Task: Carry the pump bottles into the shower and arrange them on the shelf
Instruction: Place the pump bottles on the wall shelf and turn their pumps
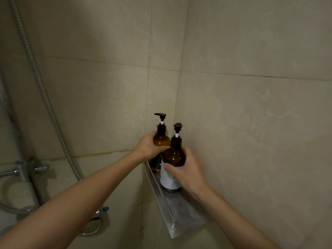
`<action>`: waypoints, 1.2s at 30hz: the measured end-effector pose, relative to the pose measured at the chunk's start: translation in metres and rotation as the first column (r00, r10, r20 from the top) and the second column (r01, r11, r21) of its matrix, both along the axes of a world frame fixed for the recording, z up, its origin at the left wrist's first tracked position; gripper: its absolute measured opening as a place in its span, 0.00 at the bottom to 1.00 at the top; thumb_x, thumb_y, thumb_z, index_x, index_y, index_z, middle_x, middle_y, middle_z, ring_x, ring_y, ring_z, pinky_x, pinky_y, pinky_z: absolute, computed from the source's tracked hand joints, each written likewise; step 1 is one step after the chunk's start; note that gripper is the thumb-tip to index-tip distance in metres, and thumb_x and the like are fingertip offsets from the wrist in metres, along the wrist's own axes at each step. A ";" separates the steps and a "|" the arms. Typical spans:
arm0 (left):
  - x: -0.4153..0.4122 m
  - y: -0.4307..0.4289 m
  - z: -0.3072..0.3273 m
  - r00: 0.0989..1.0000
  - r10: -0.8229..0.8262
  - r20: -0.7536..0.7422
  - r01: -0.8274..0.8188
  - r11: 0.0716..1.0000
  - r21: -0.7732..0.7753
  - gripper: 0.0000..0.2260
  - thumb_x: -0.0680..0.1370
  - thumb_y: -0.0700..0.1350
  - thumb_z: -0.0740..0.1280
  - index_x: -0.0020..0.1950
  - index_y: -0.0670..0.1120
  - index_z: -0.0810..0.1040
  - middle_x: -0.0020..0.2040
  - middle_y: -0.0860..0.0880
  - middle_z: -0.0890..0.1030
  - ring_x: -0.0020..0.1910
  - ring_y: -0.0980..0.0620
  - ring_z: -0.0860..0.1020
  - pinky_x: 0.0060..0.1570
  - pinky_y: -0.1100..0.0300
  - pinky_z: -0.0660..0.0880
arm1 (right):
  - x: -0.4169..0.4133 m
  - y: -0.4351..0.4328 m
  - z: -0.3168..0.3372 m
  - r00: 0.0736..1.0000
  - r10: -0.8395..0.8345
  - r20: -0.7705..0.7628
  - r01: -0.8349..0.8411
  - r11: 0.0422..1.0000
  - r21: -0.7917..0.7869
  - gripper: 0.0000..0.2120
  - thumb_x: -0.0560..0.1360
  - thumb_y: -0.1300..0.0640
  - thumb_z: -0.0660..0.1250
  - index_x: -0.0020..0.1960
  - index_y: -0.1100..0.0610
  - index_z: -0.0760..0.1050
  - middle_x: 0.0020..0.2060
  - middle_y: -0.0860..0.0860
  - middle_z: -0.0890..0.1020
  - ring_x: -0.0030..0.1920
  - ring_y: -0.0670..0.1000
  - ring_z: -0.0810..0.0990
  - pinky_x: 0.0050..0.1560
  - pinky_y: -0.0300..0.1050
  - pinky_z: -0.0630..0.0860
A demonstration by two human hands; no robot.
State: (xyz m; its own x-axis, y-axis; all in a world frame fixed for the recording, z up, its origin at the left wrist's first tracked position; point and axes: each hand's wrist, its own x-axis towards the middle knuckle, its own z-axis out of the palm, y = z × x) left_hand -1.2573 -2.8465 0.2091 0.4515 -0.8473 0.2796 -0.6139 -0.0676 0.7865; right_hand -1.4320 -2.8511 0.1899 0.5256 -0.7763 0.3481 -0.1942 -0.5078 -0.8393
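Observation:
Two amber pump bottles with black pumps stand on a clear corner shelf (181, 216) fixed to the right tiled wall. The far bottle (161, 139) sits deep in the corner, its nozzle pointing left; my left hand (149, 146) grips its body. The near bottle (173, 157) carries a white label and rests on the shelf floor; my right hand (185, 169) wraps around its labelled middle from the right. The two bottles stand side by side, almost touching.
A metal shower hose (45, 97) runs down the left wall to a chrome mixer tap (23, 169). Another fitting with a blue cap (105, 209) sits lower down. The shelf's near half holds nothing. Beige tiled walls meet at the corner.

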 end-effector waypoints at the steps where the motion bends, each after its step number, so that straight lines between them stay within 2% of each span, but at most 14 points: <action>1: 0.000 0.003 0.001 1.000 0.007 0.001 -0.007 1.000 0.003 0.32 0.69 0.49 0.75 0.70 0.46 0.68 0.64 0.45 0.76 0.63 0.46 0.74 0.63 0.50 0.72 | -0.001 0.001 0.000 1.000 0.010 -0.004 -0.009 1.000 0.004 0.31 0.64 0.47 0.76 0.64 0.44 0.67 0.57 0.46 0.77 0.59 0.46 0.75 0.58 0.47 0.76; 4: 0.001 0.018 0.007 0.998 0.062 0.006 -0.062 0.998 -0.001 0.35 0.71 0.50 0.73 0.74 0.48 0.62 0.72 0.45 0.68 0.70 0.44 0.66 0.67 0.48 0.67 | -0.004 0.010 0.003 0.997 -0.077 0.013 0.077 0.997 -0.023 0.39 0.67 0.43 0.73 0.72 0.50 0.60 0.67 0.48 0.68 0.66 0.48 0.68 0.65 0.50 0.70; 6: 0.006 0.034 0.012 0.993 0.116 0.034 -0.116 0.993 -0.024 0.32 0.72 0.51 0.72 0.73 0.49 0.63 0.72 0.44 0.67 0.70 0.44 0.66 0.66 0.47 0.68 | -0.006 0.024 0.007 0.981 -0.146 0.130 0.157 0.984 -0.081 0.35 0.70 0.44 0.70 0.72 0.49 0.59 0.66 0.46 0.67 0.63 0.41 0.66 0.62 0.43 0.67; 9: 0.018 0.067 0.019 0.979 0.198 0.039 -0.194 0.978 -0.080 0.27 0.73 0.52 0.70 0.71 0.49 0.67 0.67 0.42 0.72 0.63 0.45 0.73 0.59 0.53 0.72 | -0.004 0.055 0.012 0.957 -0.073 0.280 0.125 0.977 -0.171 0.27 0.72 0.44 0.67 0.67 0.41 0.60 0.61 0.37 0.68 0.59 0.32 0.67 0.57 0.32 0.65; 11: 0.028 0.094 0.019 0.971 0.239 0.002 -0.237 0.966 -0.106 0.25 0.74 0.50 0.70 0.69 0.49 0.70 0.63 0.39 0.74 0.55 0.47 0.75 0.52 0.58 0.72 | 0.003 0.075 0.011 0.958 0.015 0.287 0.051 0.974 -0.222 0.28 0.73 0.45 0.66 0.69 0.46 0.61 0.64 0.41 0.68 0.63 0.36 0.66 0.61 0.34 0.65; 13: 0.039 0.128 0.015 0.960 0.281 -0.010 -0.280 0.956 -0.086 0.23 0.74 0.49 0.69 0.69 0.49 0.71 0.60 0.40 0.75 0.52 0.47 0.76 0.51 0.59 0.72 | 0.016 0.093 0.007 0.958 0.091 0.274 -0.015 0.963 -0.269 0.29 0.74 0.50 0.67 0.71 0.53 0.61 0.67 0.46 0.68 0.67 0.42 0.65 0.66 0.36 0.64; 16: 0.055 0.189 0.006 0.929 0.369 0.009 -0.368 0.929 -0.043 0.22 0.74 0.48 0.69 0.68 0.48 0.72 0.56 0.41 0.78 0.51 0.48 0.78 0.54 0.58 0.74 | 0.041 0.127 -0.005 0.955 0.194 0.226 -0.125 0.950 -0.287 0.28 0.75 0.53 0.66 0.72 0.54 0.61 0.67 0.46 0.67 0.66 0.40 0.64 0.62 0.22 0.56; 19: 0.068 0.261 -0.006 0.891 0.455 -0.003 -0.455 0.890 -0.039 0.20 0.74 0.46 0.69 0.66 0.46 0.74 0.48 0.43 0.81 0.42 0.54 0.78 0.43 0.69 0.73 | 0.069 0.163 -0.023 0.936 0.295 0.191 -0.242 0.935 -0.258 0.28 0.74 0.57 0.67 0.71 0.58 0.62 0.67 0.51 0.68 0.66 0.44 0.66 0.64 0.28 0.59; 21: 0.075 0.313 -0.017 0.845 0.533 -0.039 -0.534 0.845 -0.029 0.19 0.75 0.45 0.68 0.65 0.47 0.75 0.49 0.43 0.81 0.44 0.52 0.79 0.46 0.67 0.74 | 0.088 0.189 -0.035 0.920 0.357 0.160 -0.316 0.920 -0.230 0.28 0.74 0.59 0.68 0.71 0.60 0.63 0.67 0.53 0.69 0.67 0.48 0.66 0.67 0.37 0.61; 22: 0.077 0.340 -0.023 0.817 0.575 -0.055 -0.576 0.817 -0.020 0.18 0.75 0.45 0.68 0.65 0.47 0.74 0.50 0.42 0.81 0.46 0.50 0.79 0.48 0.63 0.74 | 0.096 0.202 -0.042 0.912 0.385 0.140 -0.351 0.911 -0.218 0.28 0.74 0.58 0.67 0.71 0.60 0.63 0.67 0.53 0.68 0.67 0.47 0.66 0.68 0.37 0.60; 26: 0.079 0.445 -0.050 0.694 0.716 -0.070 -0.716 0.697 0.038 0.19 0.75 0.46 0.68 0.66 0.48 0.73 0.51 0.45 0.80 0.47 0.51 0.80 0.42 0.65 0.73 | 0.125 0.258 -0.074 0.857 0.508 0.080 -0.490 0.854 -0.177 0.28 0.74 0.59 0.67 0.71 0.60 0.62 0.68 0.53 0.68 0.64 0.41 0.64 0.61 0.21 0.52; 29: 0.071 0.517 -0.074 0.607 0.791 -0.070 -0.788 0.611 0.073 0.19 0.75 0.48 0.68 0.66 0.50 0.73 0.51 0.46 0.80 0.46 0.53 0.80 0.40 0.66 0.73 | 0.144 0.303 -0.102 0.812 0.583 0.004 -0.577 0.804 -0.143 0.29 0.74 0.60 0.68 0.72 0.62 0.62 0.69 0.57 0.68 0.69 0.51 0.65 0.62 0.24 0.51; 33: 0.055 0.595 -0.109 0.534 0.842 -0.081 -0.827 0.540 0.157 0.20 0.75 0.50 0.68 0.67 0.52 0.72 0.54 0.47 0.81 0.48 0.52 0.80 0.44 0.62 0.74 | 0.155 0.362 -0.142 0.733 0.672 -0.103 -0.680 0.727 -0.099 0.30 0.74 0.59 0.67 0.73 0.61 0.60 0.70 0.57 0.67 0.70 0.52 0.63 0.61 0.20 0.46; 36: 0.043 0.640 -0.134 0.489 0.868 -0.087 -0.844 0.496 0.205 0.20 0.74 0.51 0.68 0.66 0.54 0.72 0.54 0.47 0.80 0.47 0.55 0.80 0.40 0.65 0.74 | 0.155 0.394 -0.175 0.669 0.721 -0.177 -0.738 0.673 -0.047 0.31 0.75 0.57 0.66 0.74 0.59 0.57 0.71 0.56 0.65 0.71 0.51 0.62 0.64 0.26 0.49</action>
